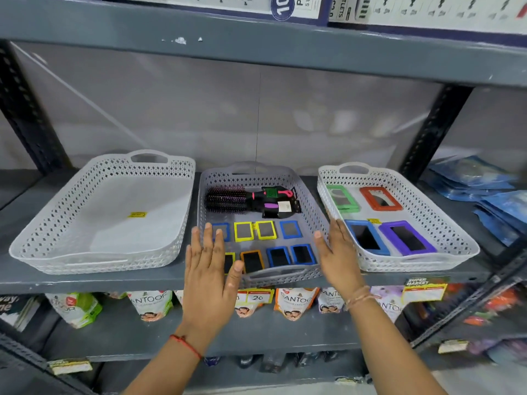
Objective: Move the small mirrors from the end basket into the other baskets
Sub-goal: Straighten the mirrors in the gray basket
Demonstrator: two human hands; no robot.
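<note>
Three plastic baskets stand in a row on a grey shelf. The white left basket [37,240] holds only a yellow sticker. The grey middle basket [313,212] holds several small framed mirrors [266,230] in blue, yellow and orange, plus hairbrushes [228,199] at the back. The white right basket [445,223] holds larger green, red, blue and purple framed mirrors [407,238]. My left hand [209,269] is flat with fingers apart over the middle basket's front left corner. My right hand [338,255] is spread open between the middle and right baskets. Neither hand holds anything.
A shelf board [256,44] runs close overhead with boxed goods on top. Blue packets [484,189] lie at the right end of the shelf. Soap pouches [293,302] and price tags line the lower shelf.
</note>
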